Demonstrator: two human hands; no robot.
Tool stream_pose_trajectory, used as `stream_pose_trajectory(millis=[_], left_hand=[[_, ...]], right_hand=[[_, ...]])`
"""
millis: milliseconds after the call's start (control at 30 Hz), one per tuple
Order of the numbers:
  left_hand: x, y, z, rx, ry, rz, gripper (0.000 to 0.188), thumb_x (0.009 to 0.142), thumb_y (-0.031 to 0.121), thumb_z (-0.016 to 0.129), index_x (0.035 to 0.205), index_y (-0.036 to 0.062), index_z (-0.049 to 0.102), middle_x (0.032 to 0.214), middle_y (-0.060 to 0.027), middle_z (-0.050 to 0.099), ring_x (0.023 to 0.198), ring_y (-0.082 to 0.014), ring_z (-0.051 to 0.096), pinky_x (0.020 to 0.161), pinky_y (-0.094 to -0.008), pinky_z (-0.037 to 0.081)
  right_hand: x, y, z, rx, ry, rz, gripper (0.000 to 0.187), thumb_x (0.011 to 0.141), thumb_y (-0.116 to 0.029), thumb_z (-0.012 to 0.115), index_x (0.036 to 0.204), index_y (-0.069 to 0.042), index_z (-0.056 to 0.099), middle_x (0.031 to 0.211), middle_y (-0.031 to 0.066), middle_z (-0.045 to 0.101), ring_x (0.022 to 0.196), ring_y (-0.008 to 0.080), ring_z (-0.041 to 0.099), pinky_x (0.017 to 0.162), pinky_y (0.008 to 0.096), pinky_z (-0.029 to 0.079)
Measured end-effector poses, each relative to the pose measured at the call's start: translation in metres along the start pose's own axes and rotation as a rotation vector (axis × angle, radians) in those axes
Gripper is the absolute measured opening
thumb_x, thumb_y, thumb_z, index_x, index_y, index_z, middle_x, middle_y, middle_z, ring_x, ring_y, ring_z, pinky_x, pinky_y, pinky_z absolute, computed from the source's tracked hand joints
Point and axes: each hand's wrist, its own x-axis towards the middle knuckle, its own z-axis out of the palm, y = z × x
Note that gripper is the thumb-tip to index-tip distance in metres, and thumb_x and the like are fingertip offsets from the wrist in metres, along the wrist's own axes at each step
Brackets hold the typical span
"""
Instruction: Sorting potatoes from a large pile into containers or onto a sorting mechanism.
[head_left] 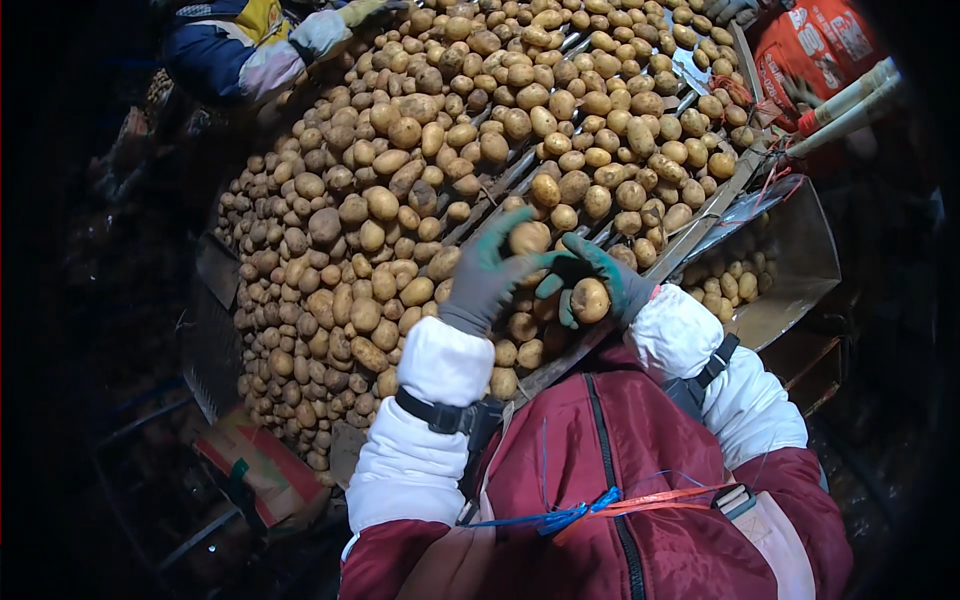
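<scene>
Both my hands wear grey gloves with green fingers, over a broad heap of potatoes (pixel 365 315). My left hand (pixel 482 275) is closed around a brown potato (pixel 530 237), which sits between its thumb and fingers. Just to the right, my right hand (pixel 605 272) has its fingers curled about a yellowish potato (pixel 590 299) with a dark spot. The fingertips of the two hands almost meet. Loose potatoes lie under and around them, near the wooden edge (pixel 560 366) in front of my body.
Metal bars (pixel 520 170) show among the potatoes. On the right, a bin (pixel 815 245) holds more potatoes; behind it are a red sack (pixel 812 55) and pale poles (pixel 850 100). A co-worker's sleeve (pixel 275 70) reaches in at the upper left. A carton (pixel 262 468) stands lower left.
</scene>
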Motion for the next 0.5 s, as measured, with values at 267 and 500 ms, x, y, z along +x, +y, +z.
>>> stream_pose_trajectory(millis=[267, 500], left_hand=[[-0.038, 0.003, -0.002, 0.362, -0.16, 0.025, 0.061, 0.089, 0.019, 0.071, 0.143, 0.0029, 0.05, 0.141, -0.0125, 0.055, 0.128, -0.0186, 0.052, 0.107, -0.0313, 0.042], [-0.075, -0.009, -0.09, 0.377, 0.297, -0.001, 0.046, 0.093, 0.017, 0.067, 0.136, 0.0022, 0.057, 0.132, -0.0117, 0.061, 0.118, -0.0173, 0.058, 0.1, -0.0298, 0.047]], right_hand=[[-0.016, 0.001, 0.015, -0.074, 0.211, 0.093, 0.046, 0.099, -0.046, 0.055, 0.116, -0.004, 0.062, 0.093, 0.013, 0.071, 0.068, 0.0249, 0.07, 0.054, 0.0349, 0.058], [-0.14, -0.046, -0.004, -0.422, 0.395, -0.163, 0.055, 0.097, -0.048, 0.055, 0.119, 0.002, 0.063, 0.097, 0.0073, 0.067, 0.081, 0.0173, 0.064, 0.061, 0.0304, 0.058]])
